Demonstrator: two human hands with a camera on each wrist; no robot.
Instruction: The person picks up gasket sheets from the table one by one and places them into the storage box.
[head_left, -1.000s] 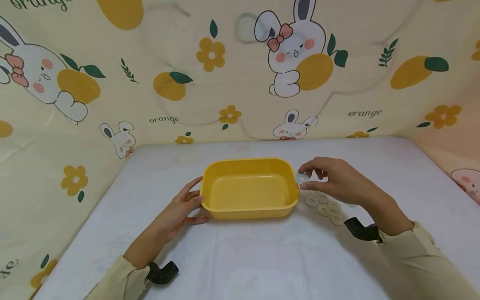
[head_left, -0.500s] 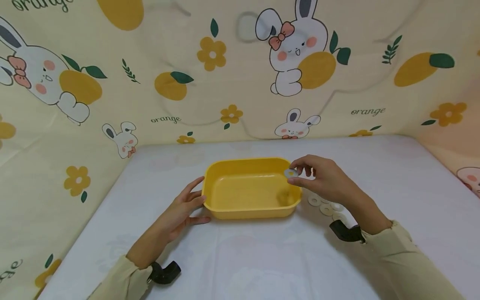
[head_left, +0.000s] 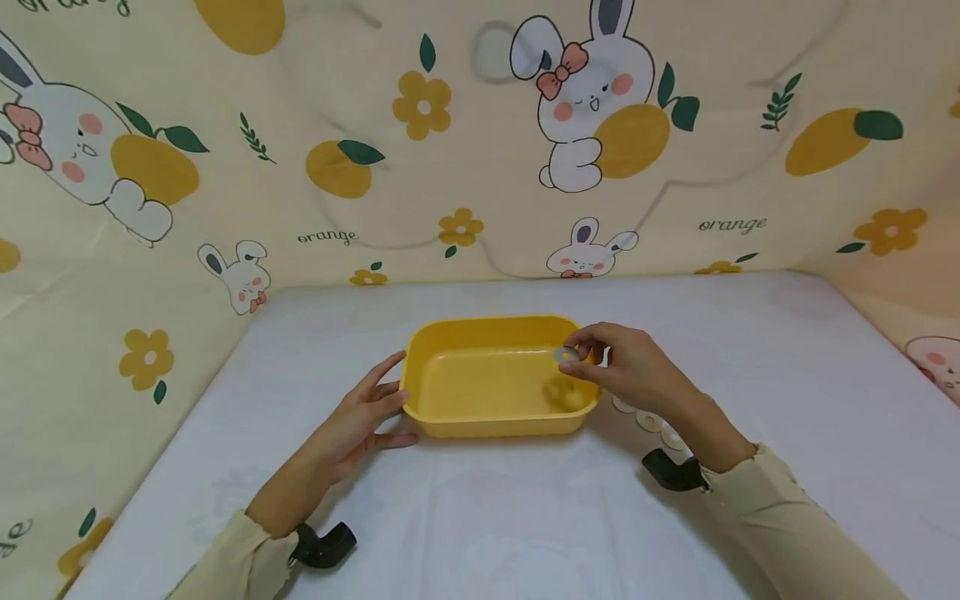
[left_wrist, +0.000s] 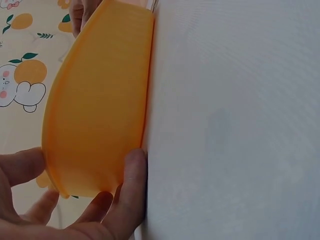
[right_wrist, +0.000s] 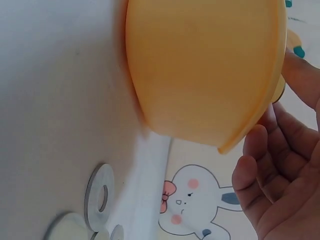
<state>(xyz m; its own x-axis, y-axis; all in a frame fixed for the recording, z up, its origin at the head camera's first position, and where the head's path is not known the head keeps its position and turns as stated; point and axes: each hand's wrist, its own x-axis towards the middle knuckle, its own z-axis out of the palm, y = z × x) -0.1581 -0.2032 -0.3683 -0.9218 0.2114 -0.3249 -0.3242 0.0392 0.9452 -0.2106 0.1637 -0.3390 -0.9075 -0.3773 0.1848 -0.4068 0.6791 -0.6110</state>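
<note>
A yellow plastic basin (head_left: 495,427) stands on the white table. At its left end my left hand (head_left: 363,421) rests with fingers spread along the rim and outer wall. In the left wrist view its fingertips touch the basin (left_wrist: 100,100). My right hand (head_left: 626,360) pinches a grey flat washer (head_left: 558,356) between thumb and fingers, above the inside of the basin's right end. A shadow falls on the basin floor below it. In the right wrist view the basin wall mostly hides the held washer.
Several flat washers (head_left: 640,421) lie on the table right of the basin, partly hidden by my right forearm. One washer (right_wrist: 92,200) shows closer in the right wrist view. A patterned cloth (head_left: 420,183) hangs behind the table (head_left: 487,517).
My right hand has moved left with the washer, from beside the basin's right rim to over its inside, and lowered slightly. The left hand has stayed at the basin.
</note>
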